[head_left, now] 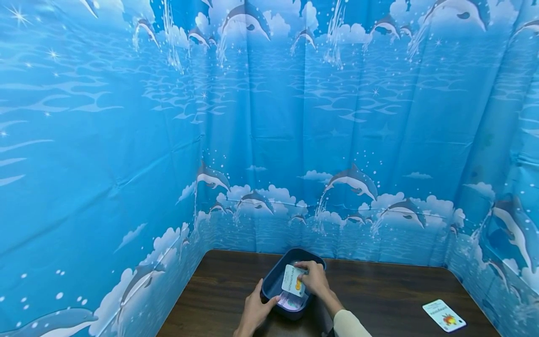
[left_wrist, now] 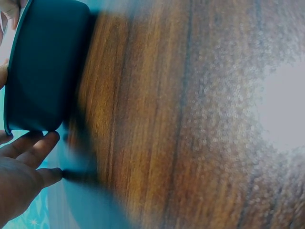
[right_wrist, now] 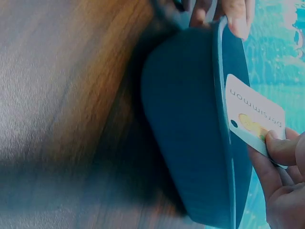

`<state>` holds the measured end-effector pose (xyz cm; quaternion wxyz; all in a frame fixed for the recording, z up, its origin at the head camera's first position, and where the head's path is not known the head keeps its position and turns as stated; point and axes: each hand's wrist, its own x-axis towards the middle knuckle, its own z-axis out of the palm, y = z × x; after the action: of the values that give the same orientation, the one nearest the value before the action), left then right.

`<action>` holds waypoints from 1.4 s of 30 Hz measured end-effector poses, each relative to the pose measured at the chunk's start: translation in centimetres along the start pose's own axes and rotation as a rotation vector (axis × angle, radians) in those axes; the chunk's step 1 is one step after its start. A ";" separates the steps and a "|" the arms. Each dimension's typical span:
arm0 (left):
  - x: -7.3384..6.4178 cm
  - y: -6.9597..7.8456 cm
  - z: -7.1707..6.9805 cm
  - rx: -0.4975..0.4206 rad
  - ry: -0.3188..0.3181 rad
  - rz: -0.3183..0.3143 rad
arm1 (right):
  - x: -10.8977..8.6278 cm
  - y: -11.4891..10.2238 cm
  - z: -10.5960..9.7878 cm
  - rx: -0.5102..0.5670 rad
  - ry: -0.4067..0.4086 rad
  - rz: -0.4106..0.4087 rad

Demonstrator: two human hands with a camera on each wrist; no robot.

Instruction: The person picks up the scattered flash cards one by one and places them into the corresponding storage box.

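Observation:
A dark blue plastic bin (head_left: 275,276) stands on the wooden table near its back edge. My left hand (head_left: 255,309) grips the bin's near left side, its thumb over the rim and its fingers against the outer wall (left_wrist: 43,71). Between thumb and fingers, my right hand (head_left: 313,278) pinches a white flash card (right_wrist: 248,107) printed "persimmon" with orange fruit. That card is tilted over the bin's opening. Below it, inside the bin, lies a pale purple card-like piece (head_left: 290,300), partly covered, its print too small to read.
Another white flash card (head_left: 444,315) with a colourful fruit picture lies flat at the table's right side. A blue dolphin-print curtain (head_left: 337,140) rises behind the table and along both sides. Brown wood tabletop (head_left: 375,290) extends between the bin and that card.

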<state>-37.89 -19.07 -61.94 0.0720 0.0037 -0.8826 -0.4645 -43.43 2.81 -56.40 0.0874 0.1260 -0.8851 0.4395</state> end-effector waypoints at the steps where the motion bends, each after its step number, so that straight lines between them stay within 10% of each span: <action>1: 0.0 0.0 0.0 0.002 -0.001 0.005 | -0.1 0.0 0.1 0.003 -0.009 0.001; 26: 0.1 -0.4 -0.1 -0.023 -0.042 0.005 | -0.8 -0.6 2.0 -0.030 -0.191 0.147; 42: 0.3 -0.2 0.0 -0.004 -0.035 -0.021 | -0.8 0.2 2.6 -0.080 -0.222 0.053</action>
<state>-38.23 -19.20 -62.12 0.0515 0.0048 -0.8826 -0.4672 -42.80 1.00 -58.30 -0.0180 0.1468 -0.9092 0.3892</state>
